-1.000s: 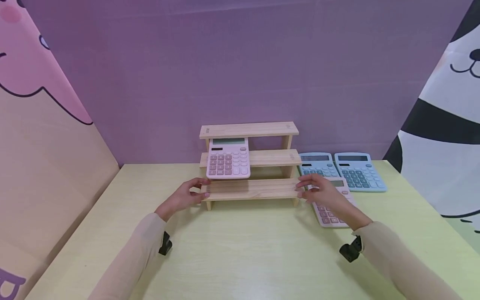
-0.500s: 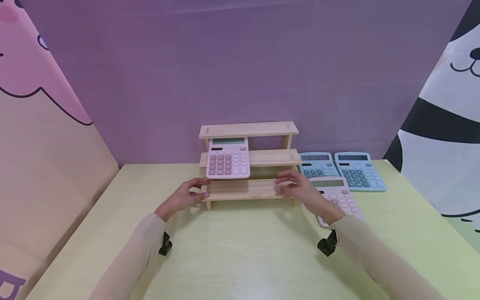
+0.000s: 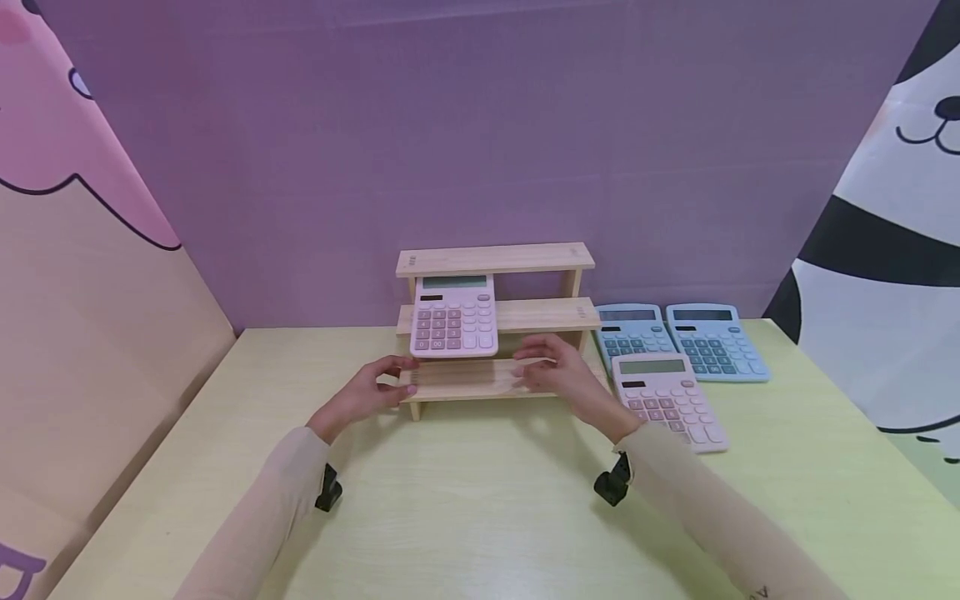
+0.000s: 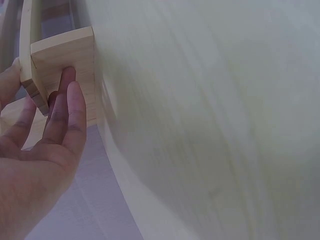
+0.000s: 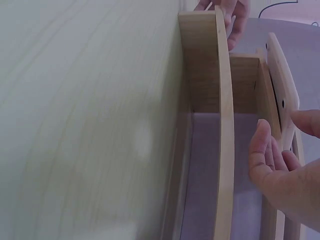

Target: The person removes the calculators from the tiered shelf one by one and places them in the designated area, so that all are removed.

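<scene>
A light wooden three-tier shelf [image 3: 495,260] stands at the back of the table. A pink calculator [image 3: 454,321] leans upright on its middle tier, at the left side. My left hand [image 3: 360,396] holds the left end of the lowest tier; in the left wrist view, the fingers [image 4: 75,107] lie along the side panel and the thumb is on the board's other side. My right hand [image 3: 562,379] hovers over the lowest tier, thumb and fingers apart with nothing held. From the right wrist, its fingers [image 5: 262,150] appear near the calculator's edge [image 5: 282,85], with a gap in the head view.
Right of the shelf, two blue calculators [image 3: 633,329] [image 3: 716,346] lie side by side on the table [image 3: 450,517]. Another pink calculator [image 3: 667,400] lies in front of them. A purple backdrop [image 3: 495,150] hangs behind the shelf.
My right hand has moved left from the shelf's right end to above the middle of the lowest tier, uncovering more of the pink calculator on the table. The left hand stays in place.
</scene>
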`<action>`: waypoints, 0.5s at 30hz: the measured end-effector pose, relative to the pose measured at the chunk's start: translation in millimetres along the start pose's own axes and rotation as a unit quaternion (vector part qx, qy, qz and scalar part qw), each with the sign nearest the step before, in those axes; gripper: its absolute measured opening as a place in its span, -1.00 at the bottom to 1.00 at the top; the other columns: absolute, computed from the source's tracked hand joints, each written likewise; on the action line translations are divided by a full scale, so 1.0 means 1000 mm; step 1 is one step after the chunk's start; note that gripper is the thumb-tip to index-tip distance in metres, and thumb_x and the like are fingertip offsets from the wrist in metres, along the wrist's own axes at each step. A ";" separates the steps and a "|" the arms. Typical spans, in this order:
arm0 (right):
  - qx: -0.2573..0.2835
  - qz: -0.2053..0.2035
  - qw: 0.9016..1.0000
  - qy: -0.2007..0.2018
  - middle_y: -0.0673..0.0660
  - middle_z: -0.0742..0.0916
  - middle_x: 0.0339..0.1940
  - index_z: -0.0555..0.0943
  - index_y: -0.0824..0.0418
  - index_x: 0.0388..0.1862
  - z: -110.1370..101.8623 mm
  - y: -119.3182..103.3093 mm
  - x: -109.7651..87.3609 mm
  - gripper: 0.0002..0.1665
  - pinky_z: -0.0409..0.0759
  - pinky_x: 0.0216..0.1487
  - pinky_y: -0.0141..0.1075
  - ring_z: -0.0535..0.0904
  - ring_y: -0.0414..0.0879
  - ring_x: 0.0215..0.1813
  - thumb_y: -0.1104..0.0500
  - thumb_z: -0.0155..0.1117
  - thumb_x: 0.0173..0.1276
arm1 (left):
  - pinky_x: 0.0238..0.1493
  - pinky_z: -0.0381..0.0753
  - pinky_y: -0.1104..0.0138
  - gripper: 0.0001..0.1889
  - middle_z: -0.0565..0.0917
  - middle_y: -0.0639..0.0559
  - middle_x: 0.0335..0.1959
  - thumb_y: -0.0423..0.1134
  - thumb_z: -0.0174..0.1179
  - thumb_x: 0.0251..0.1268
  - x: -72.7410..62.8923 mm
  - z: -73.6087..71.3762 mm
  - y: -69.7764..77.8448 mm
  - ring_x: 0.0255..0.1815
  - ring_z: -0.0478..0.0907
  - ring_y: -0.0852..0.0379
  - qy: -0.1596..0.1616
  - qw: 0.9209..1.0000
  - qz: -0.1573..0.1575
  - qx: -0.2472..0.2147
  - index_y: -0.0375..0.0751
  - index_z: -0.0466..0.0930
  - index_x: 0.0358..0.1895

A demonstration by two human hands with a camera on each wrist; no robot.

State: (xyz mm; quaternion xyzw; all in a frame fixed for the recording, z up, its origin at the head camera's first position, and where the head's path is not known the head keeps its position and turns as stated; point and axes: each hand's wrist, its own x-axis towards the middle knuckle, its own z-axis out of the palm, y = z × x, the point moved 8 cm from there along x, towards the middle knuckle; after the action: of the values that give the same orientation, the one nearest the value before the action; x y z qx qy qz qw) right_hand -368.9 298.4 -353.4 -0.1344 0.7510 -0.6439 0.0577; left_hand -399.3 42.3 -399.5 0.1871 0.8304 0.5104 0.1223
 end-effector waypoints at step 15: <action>0.064 0.021 0.997 0.034 0.32 0.49 0.09 0.24 0.34 0.25 0.023 -0.004 0.012 -0.42 0.61 -0.08 -0.04 0.62 -0.07 -0.18 0.38 0.14 0.25 | -0.13 0.63 0.21 -0.49 0.31 -0.24 0.17 -0.20 0.17 0.23 -0.001 0.000 0.001 -0.11 0.52 -0.05 -0.001 1.000 -0.004 -0.002 -0.22 0.31 0.24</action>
State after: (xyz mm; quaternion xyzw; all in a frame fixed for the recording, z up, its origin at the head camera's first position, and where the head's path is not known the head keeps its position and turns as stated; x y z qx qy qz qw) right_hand -373.9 272.2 -352.1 -0.0925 0.7122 -0.6937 0.0538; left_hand -398.2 41.9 -398.8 0.1842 0.8300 0.5113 0.1252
